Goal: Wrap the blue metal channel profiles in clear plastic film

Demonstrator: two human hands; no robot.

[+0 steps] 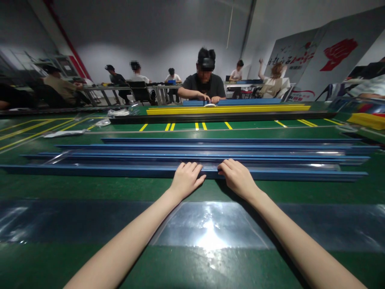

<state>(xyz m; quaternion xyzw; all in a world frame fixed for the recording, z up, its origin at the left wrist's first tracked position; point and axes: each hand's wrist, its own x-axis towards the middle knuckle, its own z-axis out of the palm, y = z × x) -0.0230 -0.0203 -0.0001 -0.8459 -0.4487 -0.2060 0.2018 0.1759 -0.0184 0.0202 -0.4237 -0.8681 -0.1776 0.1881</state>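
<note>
Several long blue plastic profile strips point(105, 171) lie side by side across the green table. My left hand point(187, 178) is on the nearest one, fingers bent over its top edge and thumb along its front face. A short gap to the right, my right hand point(236, 176) grips the same strip, its fingers curled round the edge and partly hidden. Between the strips shows shiny transparent film. Closer to me, a wide sheet of transparent plastic film point(207, 224) lies flat under my forearms, reflecting a bright light.
Beyond the strips run yellow tape marks point(197, 126), a long black strip point(222, 117) and a yellow strip point(228, 109). Crumpled plastic bags point(104, 122) lie at the far left. Across the table, a person point(204, 86) works at another blue strip point(255, 101).
</note>
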